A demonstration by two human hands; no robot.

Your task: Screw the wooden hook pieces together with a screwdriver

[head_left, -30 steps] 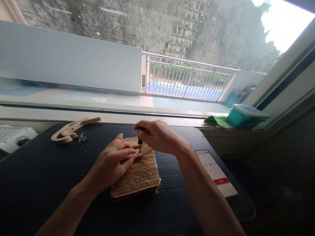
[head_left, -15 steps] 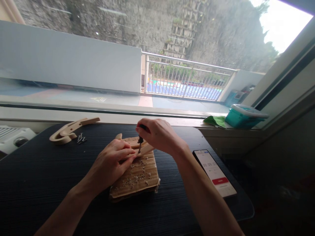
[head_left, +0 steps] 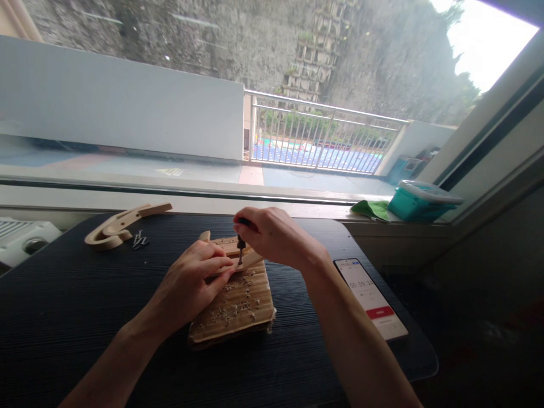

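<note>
My right hand (head_left: 266, 232) is closed around the dark handle of a screwdriver (head_left: 241, 243). Its shaft points down, and the tip meets a light wooden piece (head_left: 251, 260). My left hand (head_left: 202, 269) grips that wooden piece from the left, fingers close to the screwdriver tip. Under the wood lies a corrugated cardboard pad (head_left: 238, 311), dotted with small holes and crumbs. Part of the wooden piece is hidden by both hands, and whether a screw sits under the tip is too small to tell.
Curved wooden parts (head_left: 108, 232) lie at the table's back left, with several screws (head_left: 139, 240) beside them. A phone (head_left: 369, 300) showing a timer rests on the right of the dark table (head_left: 140, 374). A green cloth (head_left: 370, 209) and teal box (head_left: 423, 203) occupy the windowsill.
My right hand has turned slightly on the screwdriver, whose handle has shifted a little to the left. My left hand stays in place on the wood.
</note>
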